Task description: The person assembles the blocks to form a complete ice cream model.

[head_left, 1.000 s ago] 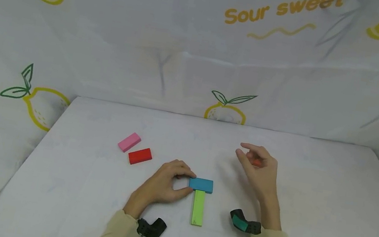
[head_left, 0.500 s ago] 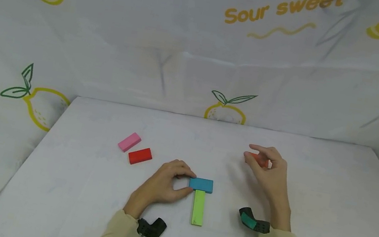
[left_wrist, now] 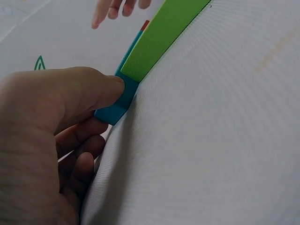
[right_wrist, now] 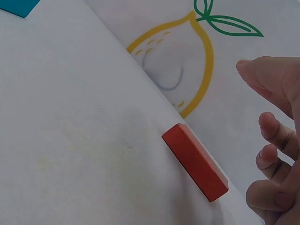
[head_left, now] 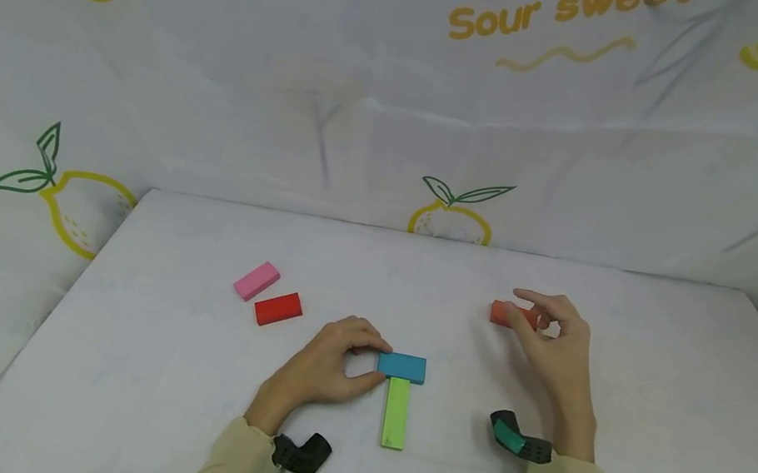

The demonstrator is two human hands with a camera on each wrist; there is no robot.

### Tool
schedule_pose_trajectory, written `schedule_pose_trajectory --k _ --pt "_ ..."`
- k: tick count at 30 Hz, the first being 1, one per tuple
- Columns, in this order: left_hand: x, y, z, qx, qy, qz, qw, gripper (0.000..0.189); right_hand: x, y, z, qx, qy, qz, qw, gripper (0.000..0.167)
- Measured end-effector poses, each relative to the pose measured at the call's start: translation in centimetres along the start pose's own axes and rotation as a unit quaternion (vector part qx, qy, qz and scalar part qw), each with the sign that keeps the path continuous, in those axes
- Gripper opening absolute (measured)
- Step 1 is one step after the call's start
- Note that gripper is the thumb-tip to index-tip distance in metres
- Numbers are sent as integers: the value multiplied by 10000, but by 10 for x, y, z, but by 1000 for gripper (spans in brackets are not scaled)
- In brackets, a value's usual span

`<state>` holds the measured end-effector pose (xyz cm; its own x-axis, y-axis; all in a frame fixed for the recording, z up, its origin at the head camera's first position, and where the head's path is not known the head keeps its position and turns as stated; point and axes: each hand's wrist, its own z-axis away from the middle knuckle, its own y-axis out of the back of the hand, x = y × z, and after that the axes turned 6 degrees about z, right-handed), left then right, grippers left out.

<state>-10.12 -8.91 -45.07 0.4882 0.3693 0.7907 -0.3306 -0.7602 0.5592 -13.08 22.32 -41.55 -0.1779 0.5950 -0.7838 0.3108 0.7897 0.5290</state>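
My left hand (head_left: 332, 359) pinches the left end of a blue block (head_left: 405, 368) between thumb and index finger; in the left wrist view the thumb lies against its side. Below it, a long lime-green block (head_left: 396, 417) touches the blue block's near side, so the pair form a T. My right hand (head_left: 554, 339) hovers by an orange-red block (head_left: 498, 312), thumb and index finger apart. In the right wrist view that orange-red block (right_wrist: 197, 161) lies on the white cloth, with a gap between it and the loosely bent fingers.
A pink block (head_left: 257, 281) and a red block (head_left: 278, 308) lie close together on the left of the cloth-covered table (head_left: 115, 393). Behind the table hangs a white cloth (head_left: 257, 105) with lemon prints. Both wrists wear black straps.
My right hand has drawn away to the right, leaving more of the orange-red block uncovered. The left hand, blue block and green block stay in place; the head view shifts slightly.
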Motion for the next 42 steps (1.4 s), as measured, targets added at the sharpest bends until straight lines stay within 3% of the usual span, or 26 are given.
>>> schedule_pose_trajectory --k 19,27,42 --pt "1 1 0 22 -25 53 10000 28 14 14 3 19 -468 641 9968 28" --pt "2 1 1 37 -45 28 10000 28 23 16 3 -676 -552 1311 9875 35" --pt "1 1 0 -2 -44 57 10000 26 21 18 -1 -1590 -848 1673 9693 52"
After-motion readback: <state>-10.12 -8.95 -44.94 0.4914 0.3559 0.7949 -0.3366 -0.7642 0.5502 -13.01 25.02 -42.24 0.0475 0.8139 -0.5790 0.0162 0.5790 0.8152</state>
